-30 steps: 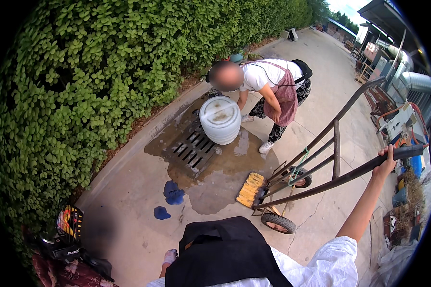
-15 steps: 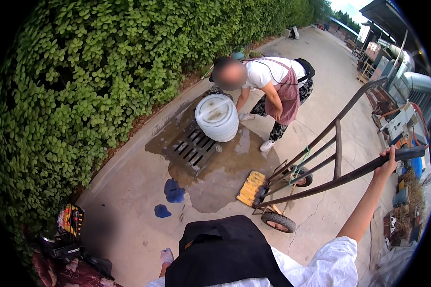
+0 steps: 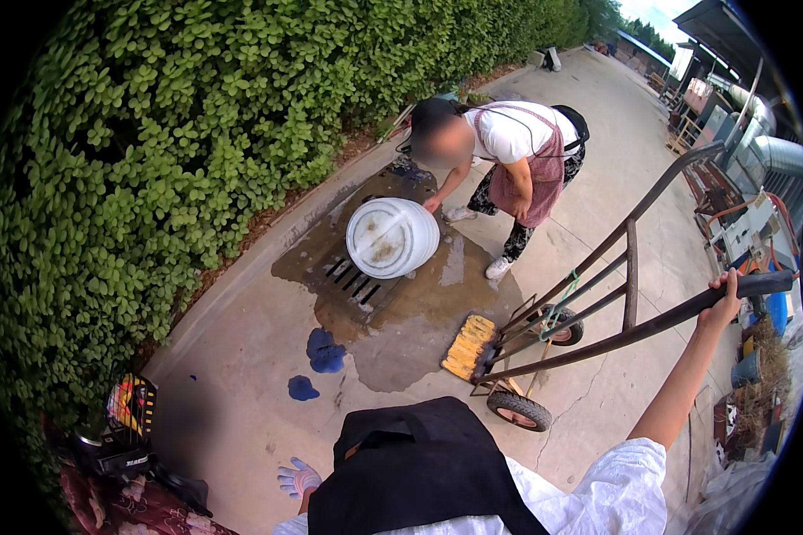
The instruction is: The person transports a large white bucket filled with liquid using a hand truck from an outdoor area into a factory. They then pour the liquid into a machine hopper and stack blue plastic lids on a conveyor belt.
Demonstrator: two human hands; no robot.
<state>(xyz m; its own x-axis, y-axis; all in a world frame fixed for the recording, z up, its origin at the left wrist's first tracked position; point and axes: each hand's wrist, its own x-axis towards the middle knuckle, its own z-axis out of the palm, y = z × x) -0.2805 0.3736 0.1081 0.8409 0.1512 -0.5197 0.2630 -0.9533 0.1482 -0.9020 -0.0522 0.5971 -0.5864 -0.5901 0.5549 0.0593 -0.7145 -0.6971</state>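
My right hand (image 3: 723, 301) is wrapped round the black grip at the end of one handle of a two-wheeled hand truck (image 3: 632, 335). The truck leans back, its yellow toe plate (image 3: 470, 348) low on the concrete. Beside my black apron (image 3: 410, 464), my left hand (image 3: 298, 477), in a light glove, has its fingers spread and holds nothing. Ahead, a white plastic barrel (image 3: 385, 239) lies tilted over a slotted drain grate (image 3: 352, 283), its round end turned toward me. A co-worker (image 3: 526, 152) bends beside it with one hand at the barrel.
Wet ground (image 3: 401, 348) surrounds the grate, with dark blue patches (image 3: 325, 350) nearer me. A leafy hedge (image 3: 178, 152) and kerb line the left. A parked vehicle (image 3: 129, 437) shows at lower left. Equipment and silver ducts (image 3: 772, 156) stand along the right.
The barrel has tipped further over, its round end swinging left and toward me. My left hand has spread its fingers and moved slightly left. My right hand and the hand truck have stayed put.
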